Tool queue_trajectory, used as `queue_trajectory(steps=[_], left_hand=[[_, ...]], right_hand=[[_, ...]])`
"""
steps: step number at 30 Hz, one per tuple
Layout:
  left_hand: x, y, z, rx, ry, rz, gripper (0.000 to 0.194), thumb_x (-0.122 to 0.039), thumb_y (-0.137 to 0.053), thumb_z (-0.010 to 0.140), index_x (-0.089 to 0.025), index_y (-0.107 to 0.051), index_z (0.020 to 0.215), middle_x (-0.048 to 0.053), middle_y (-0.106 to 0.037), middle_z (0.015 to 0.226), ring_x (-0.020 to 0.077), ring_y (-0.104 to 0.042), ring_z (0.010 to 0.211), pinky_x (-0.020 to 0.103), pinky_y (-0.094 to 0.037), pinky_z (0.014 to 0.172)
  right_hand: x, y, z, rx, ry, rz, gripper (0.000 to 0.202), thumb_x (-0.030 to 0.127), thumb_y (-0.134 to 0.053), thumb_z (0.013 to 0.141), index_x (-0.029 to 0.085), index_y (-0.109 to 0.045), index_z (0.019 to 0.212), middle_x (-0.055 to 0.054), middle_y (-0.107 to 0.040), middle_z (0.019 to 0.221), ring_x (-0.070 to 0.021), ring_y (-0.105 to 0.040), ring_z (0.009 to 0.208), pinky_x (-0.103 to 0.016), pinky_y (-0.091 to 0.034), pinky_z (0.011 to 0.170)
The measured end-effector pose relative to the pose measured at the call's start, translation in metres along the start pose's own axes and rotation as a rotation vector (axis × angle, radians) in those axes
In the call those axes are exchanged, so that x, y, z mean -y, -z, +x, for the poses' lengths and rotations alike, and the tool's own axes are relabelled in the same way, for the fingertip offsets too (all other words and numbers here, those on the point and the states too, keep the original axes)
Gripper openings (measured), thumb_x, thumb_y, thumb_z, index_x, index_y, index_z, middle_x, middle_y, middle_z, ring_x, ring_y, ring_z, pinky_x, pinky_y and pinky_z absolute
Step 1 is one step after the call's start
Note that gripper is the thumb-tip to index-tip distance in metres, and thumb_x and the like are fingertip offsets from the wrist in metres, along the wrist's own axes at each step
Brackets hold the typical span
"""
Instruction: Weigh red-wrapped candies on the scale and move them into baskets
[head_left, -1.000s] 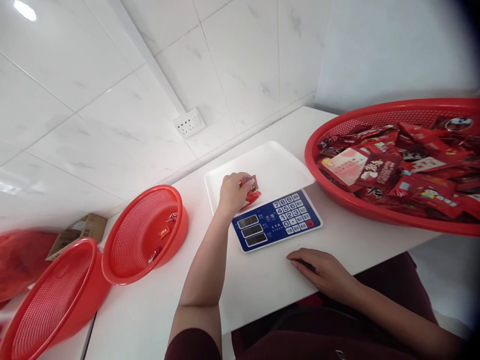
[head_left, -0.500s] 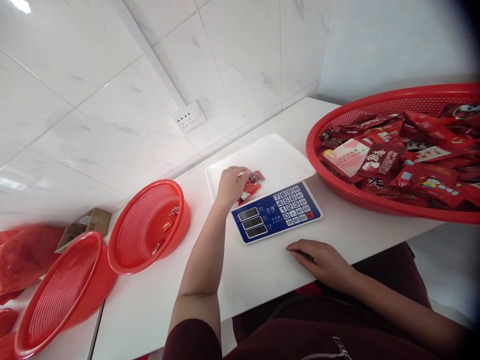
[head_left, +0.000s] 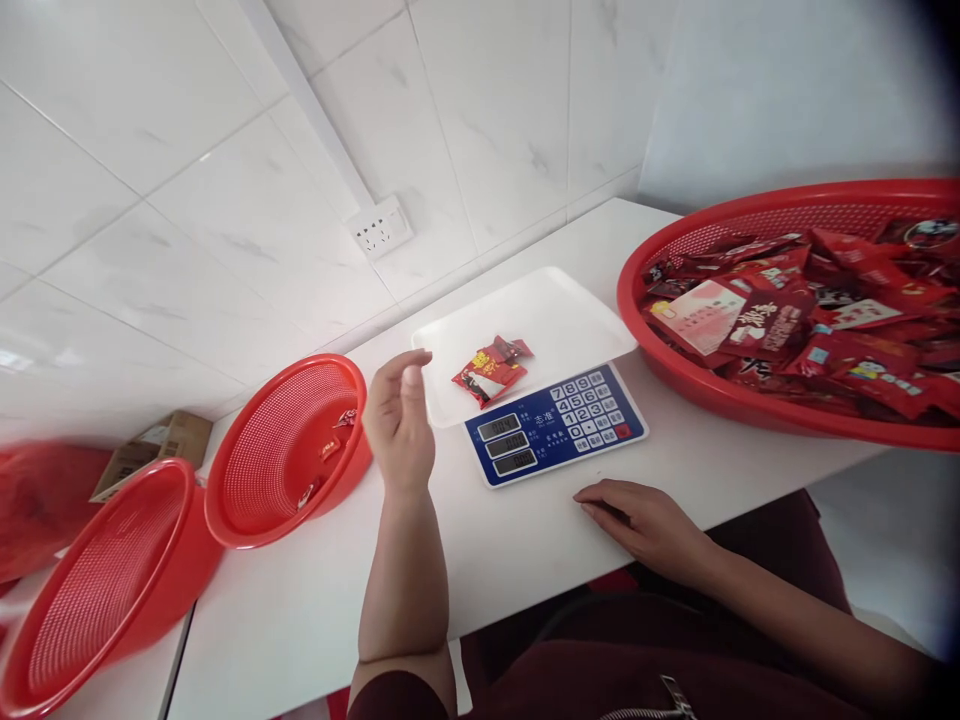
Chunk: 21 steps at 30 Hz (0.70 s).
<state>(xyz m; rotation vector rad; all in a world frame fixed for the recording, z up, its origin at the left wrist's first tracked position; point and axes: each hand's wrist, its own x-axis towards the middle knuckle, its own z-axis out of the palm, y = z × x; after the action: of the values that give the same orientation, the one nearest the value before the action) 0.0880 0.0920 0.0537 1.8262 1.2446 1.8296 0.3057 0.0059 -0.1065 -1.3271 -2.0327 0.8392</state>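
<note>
Several red snack packets [head_left: 491, 372] lie on the white tray of a scale [head_left: 559, 310]. The scale's blue panel [head_left: 555, 425] has number keys and three small displays. Beside the tray's left edge, my left hand [head_left: 401, 420] is raised, fingers apart and holding nothing. My right hand [head_left: 645, 520] rests on the white table in front of the panel, its fingers loosely extended with a gap below the index finger and nothing in it. A large red basket [head_left: 645, 330] full of snack packets stands to the right of the scale.
A red basket [head_left: 255, 460] with a few small packets stands left of the scale. Another red basket [head_left: 112, 590] is farther left, near a cardboard box [head_left: 184, 440] and a red bag [head_left: 45, 510]. A socket [head_left: 380, 228] is on the tiled wall.
My left hand has let go of the packets on the tray and moved left, off the tray. The top display reading has changed. My right hand has stayed in place.
</note>
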Motion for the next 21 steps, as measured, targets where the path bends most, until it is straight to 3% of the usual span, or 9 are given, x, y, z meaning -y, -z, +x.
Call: queue_trajectory(steps=[4,8,11,13,16,19,21], left_hand=[[-0.014,0.019,-0.007,-0.166,-0.028,-0.179,0.019,-0.033,-0.05,0.089,-0.02,-0.064,0.087,0.002,-0.065,0.081,0.015,-0.063,0.082,0.034,-0.052,0.078],[-0.019,0.031,-0.011,-0.222,-0.041,-0.286,0.018,-0.031,-0.052,0.088,-0.019,-0.064,0.085,0.001,-0.064,0.076,0.0137,-0.062,0.074,0.033,-0.052,0.074],[-0.021,0.034,-0.014,-0.228,-0.048,-0.323,0.016,-0.03,-0.055,0.087,-0.018,-0.064,0.083,0.001,-0.064,0.074,0.0142,-0.062,0.071,0.032,-0.052,0.07],[-0.021,0.035,-0.014,-0.224,-0.043,-0.319,0.014,-0.029,-0.056,0.086,-0.018,-0.065,0.083,0.0,-0.065,0.074,0.0143,-0.062,0.069,0.032,-0.052,0.067],[-0.018,0.036,-0.012,-0.219,-0.026,-0.329,0.012,-0.026,-0.056,0.085,-0.019,-0.066,0.083,0.0,-0.066,0.072,0.0141,-0.062,0.066,0.031,-0.053,0.065],[-0.016,0.036,-0.011,-0.221,0.004,-0.368,0.011,-0.021,-0.056,0.085,-0.018,-0.067,0.083,0.0,-0.066,0.071,0.0146,-0.061,0.066,0.031,-0.053,0.066],[-0.015,0.037,-0.011,-0.216,0.049,-0.378,0.011,-0.019,-0.056,0.085,-0.017,-0.067,0.083,0.001,-0.066,0.071,0.0153,-0.062,0.067,0.033,-0.053,0.069]], right_hand=[[0.0,-0.002,0.001,0.014,-0.015,-0.014,0.03,0.035,-0.039,0.09,0.021,-0.065,0.096,-0.006,-0.07,0.093,-0.0191,-0.065,0.085,-0.032,-0.051,0.076],[0.004,-0.001,0.002,0.034,-0.024,-0.018,0.029,0.035,-0.04,0.09,0.021,-0.065,0.095,-0.006,-0.07,0.092,-0.0188,-0.065,0.085,-0.031,-0.051,0.076],[0.012,0.013,0.004,0.067,0.001,-0.002,0.029,0.033,-0.039,0.091,0.021,-0.065,0.097,-0.005,-0.07,0.093,-0.0166,-0.065,0.084,-0.027,-0.051,0.073],[0.019,0.036,0.005,0.029,0.018,-0.038,0.029,0.032,-0.039,0.091,0.021,-0.064,0.099,-0.005,-0.069,0.093,-0.0158,-0.065,0.081,-0.026,-0.052,0.07],[0.025,0.087,0.009,-0.149,-0.027,-0.195,0.03,0.034,-0.039,0.09,0.022,-0.065,0.1,-0.006,-0.069,0.092,-0.0167,-0.064,0.078,-0.027,-0.052,0.066],[0.02,0.142,0.015,-0.379,-0.138,-0.414,0.031,0.036,-0.04,0.089,0.022,-0.065,0.102,-0.007,-0.068,0.099,-0.0216,-0.063,0.091,-0.033,-0.051,0.078],[0.007,0.17,0.02,-0.416,-0.184,-0.553,0.032,0.037,-0.043,0.087,0.023,-0.064,0.107,-0.008,-0.064,0.111,-0.026,-0.057,0.108,-0.039,-0.047,0.09]])
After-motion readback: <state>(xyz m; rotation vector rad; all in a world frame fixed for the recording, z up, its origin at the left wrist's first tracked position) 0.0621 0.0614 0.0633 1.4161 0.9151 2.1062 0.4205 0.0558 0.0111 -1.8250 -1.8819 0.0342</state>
